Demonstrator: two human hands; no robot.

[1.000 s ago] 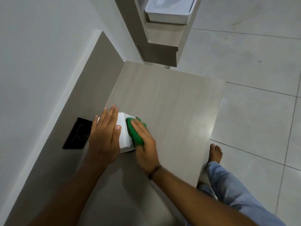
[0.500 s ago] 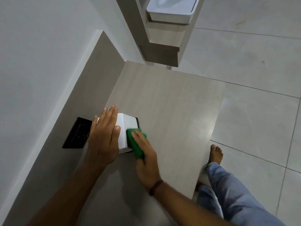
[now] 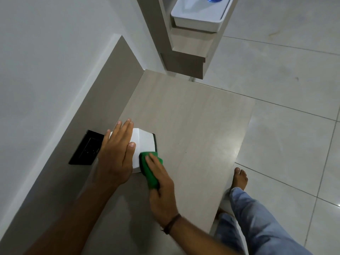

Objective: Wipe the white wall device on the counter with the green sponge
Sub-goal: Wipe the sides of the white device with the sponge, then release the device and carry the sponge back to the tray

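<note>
The white wall device [image 3: 144, 142] stands on the pale wood-grain counter [image 3: 193, 129], close to the back panel. My left hand [image 3: 116, 153] lies flat over its left part, fingers together, holding it still. My right hand [image 3: 160, 179] presses the green sponge [image 3: 150, 170] against the device's near right corner, fingers on top of the sponge. Part of the sponge hangs past the device's near edge. The device's left side is hidden under my left hand.
A black socket plate [image 3: 86, 149] is set in the back panel left of the device. A white tray [image 3: 198, 17] sits on a shelf unit at the top. The counter's right edge drops to a tiled floor, where a bare foot [image 3: 239, 178] and jeans show.
My right hand has slid the sponge from the device's upper right part down toward me to its near right corner. My left hand has stayed on the device.
</note>
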